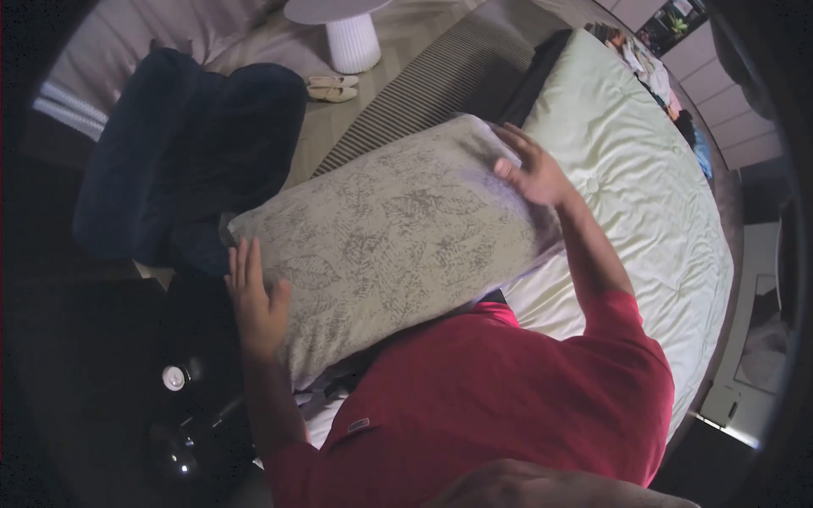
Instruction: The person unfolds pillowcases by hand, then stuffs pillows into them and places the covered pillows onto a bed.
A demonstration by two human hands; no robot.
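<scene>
A pale pillow (398,229) with a grey leaf print lies slantwise in front of my body, between my two hands. At its near left end, my left hand (258,300) presses the side, fingers stretched and thumb on the printed face. My right hand (538,173) is at the far right end, thumb and fingers apart around the edge. Part of the pillow reaches past the side of the bed (644,220), which has a pale green, wrinkled cover. The pillow's underside is hidden.
A dark blue armchair (190,161) stands at the upper left. Beyond it are a white pedestal table (351,42), light shoes (332,89) and a striped rug (415,89). A can (174,378) sits on a dark surface at left. Clothes (648,72) lie along the bed's far edge.
</scene>
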